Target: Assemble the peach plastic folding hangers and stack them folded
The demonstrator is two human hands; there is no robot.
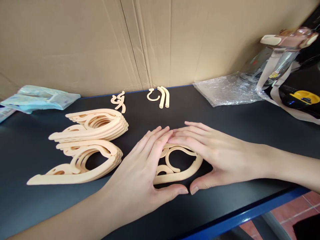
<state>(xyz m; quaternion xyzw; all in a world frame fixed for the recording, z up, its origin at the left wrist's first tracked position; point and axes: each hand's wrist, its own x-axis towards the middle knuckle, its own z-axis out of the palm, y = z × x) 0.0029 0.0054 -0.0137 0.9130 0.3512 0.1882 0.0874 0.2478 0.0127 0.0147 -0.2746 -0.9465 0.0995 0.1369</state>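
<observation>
A beige plastic folding hanger (192, 171), folded up, lies on the dark table between my hands. My left hand (145, 166) covers its left part, fingers stretched along the far side and thumb at the near side. From the right, my right hand (222, 155) closes round the other end, its fingers over the far edge and its thumb in front. The fingertips of both hands meet beyond the hanger, hiding part of it. Left of my hands, folded hangers are piled in two stacks, a farther stack (112, 128) and a nearer stack (100, 174).
Loose beige pieces (120, 101) lie near the cardboard wall (75, 43), with a hook (153, 96) and two curved bars (164, 97) beside them. A blue packet (47, 98) is at far left. Clear plastic wrap (227, 90) and a strapped bottle (282, 60) are at right.
</observation>
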